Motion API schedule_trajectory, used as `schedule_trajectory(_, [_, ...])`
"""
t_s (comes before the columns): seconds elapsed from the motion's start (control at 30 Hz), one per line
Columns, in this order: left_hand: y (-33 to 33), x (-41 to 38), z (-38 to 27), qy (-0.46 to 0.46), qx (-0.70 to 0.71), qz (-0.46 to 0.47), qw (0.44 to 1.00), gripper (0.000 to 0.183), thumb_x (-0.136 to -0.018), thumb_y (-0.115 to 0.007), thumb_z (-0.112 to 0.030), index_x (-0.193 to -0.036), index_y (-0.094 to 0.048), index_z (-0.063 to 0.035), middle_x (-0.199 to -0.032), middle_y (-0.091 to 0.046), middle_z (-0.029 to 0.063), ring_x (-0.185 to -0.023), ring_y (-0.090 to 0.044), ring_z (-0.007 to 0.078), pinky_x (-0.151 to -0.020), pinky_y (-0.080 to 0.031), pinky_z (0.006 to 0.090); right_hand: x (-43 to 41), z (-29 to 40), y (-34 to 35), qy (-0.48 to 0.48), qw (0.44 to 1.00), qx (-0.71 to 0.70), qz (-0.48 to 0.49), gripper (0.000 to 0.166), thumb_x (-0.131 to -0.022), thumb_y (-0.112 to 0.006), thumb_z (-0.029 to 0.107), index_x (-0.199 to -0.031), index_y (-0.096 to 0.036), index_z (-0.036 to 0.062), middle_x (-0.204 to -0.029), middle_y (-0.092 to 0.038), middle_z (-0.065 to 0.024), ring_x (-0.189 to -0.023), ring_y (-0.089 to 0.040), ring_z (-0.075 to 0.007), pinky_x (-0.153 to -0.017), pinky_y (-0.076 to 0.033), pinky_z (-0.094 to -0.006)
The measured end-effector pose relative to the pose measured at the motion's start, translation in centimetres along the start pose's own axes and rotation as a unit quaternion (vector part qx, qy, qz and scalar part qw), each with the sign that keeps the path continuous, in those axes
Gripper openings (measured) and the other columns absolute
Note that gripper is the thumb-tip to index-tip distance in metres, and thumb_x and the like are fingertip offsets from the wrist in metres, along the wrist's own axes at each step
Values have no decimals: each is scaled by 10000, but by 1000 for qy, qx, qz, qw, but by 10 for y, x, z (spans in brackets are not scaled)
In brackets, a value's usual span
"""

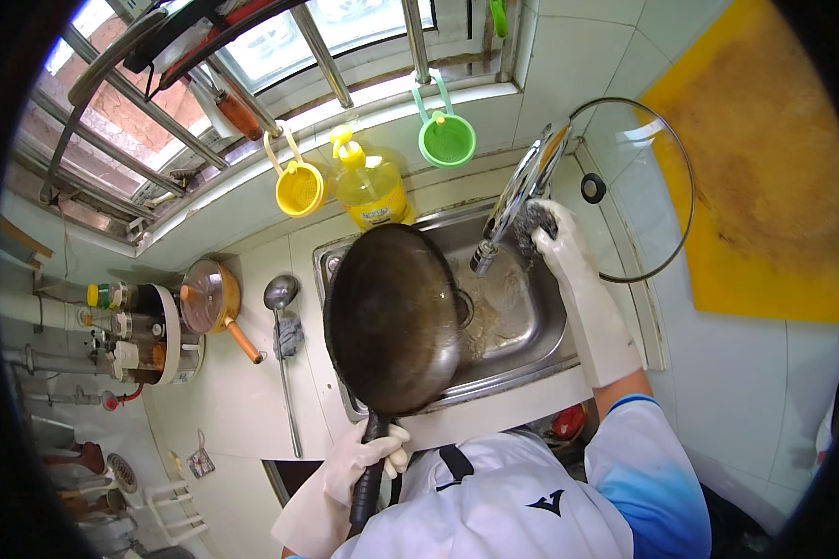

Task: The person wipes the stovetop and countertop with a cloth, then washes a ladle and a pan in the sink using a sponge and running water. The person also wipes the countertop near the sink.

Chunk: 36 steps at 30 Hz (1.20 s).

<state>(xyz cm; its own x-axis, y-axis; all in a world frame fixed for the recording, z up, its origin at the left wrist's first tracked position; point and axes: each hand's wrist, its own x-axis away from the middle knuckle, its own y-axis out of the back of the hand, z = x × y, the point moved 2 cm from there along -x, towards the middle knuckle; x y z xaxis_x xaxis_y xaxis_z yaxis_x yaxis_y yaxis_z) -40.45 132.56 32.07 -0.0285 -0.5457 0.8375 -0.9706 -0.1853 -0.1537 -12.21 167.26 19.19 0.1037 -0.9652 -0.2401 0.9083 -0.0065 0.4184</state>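
My left hand, in a white rubber glove, grips the black handle of a dark wok. The wok is tilted over the left part of a stainless steel sink, its inside facing me. In a matching glove, my right hand holds a grey steel-wool scourer at the sink's back right, beside the chrome faucet. The faucet's spout points down into the basin, where some murky water shows. Part of the basin is hidden behind the wok.
A yellow dish-soap pump bottle stands behind the wok. Left on the counter are a steel ladle, a grey cloth, a lidded orange-handled pan and a condiment rack. A glass lid and yellow cutting board lean at right.
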Motion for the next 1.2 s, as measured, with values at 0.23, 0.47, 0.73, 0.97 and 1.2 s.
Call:
schedule_trajectory(0.23, [1, -36, 50, 37, 272, 159, 948, 385, -967, -629, -73, -1307, -585, 101, -849, -584, 72, -770, -639, 158, -716, -537, 264, -35, 25, -37, -68, 963, 18, 261, 430, -821, -611, 68, -1243, -688, 36, -1033, -751, -138, -925, -695, -239, -879, -527, -353])
schedule_trajectory(0.47, [-6, -48, 50, 0, 216, 178, 960, 328, -981, -605, -167, -1208, -629, 68, -819, -605, 65, -714, -624, 136, -711, -555, 273, -12, 9, -34, -61, 953, -29, 294, 412, -814, -586, -107, -1203, -681, -12, -1029, -731, -115, -898, -681, -219, -819, -538, -317])
schedule_trajectory(0.73, [-4, -40, 42, 26, 280, 173, 944, 294, -962, -626, -152, -1159, -623, 66, -773, -606, 52, -652, -617, 158, -726, -571, 300, 142, 34, -85, 163, 858, 181, 452, 278, -851, -660, 120, -1113, -717, 190, -1136, -689, -129, -1069, -681, -370, -929, -575, -433])
schedule_trajectory(0.97, [-5, -35, 43, -10, 240, 172, 955, 295, -988, -591, -183, -1168, -614, 50, -752, -585, 22, -673, -619, 128, -716, -556, 248, 98, 3, -119, 76, 922, 152, 348, 155, -944, -598, 182, -891, -697, 75, -909, -687, -130, -873, -673, -321, -749, -551, -425])
schedule_trajectory(1.2, [-9, -37, 36, 50, 252, 161, 953, 300, -973, -633, -151, -1205, -593, 34, -755, -609, 38, -637, -600, 127, -760, -580, 324, 89, -3, -108, 271, 829, 335, 357, 140, -868, -636, 133, -970, -731, 118, -983, -734, -97, -920, -719, -288, -724, -602, -436])
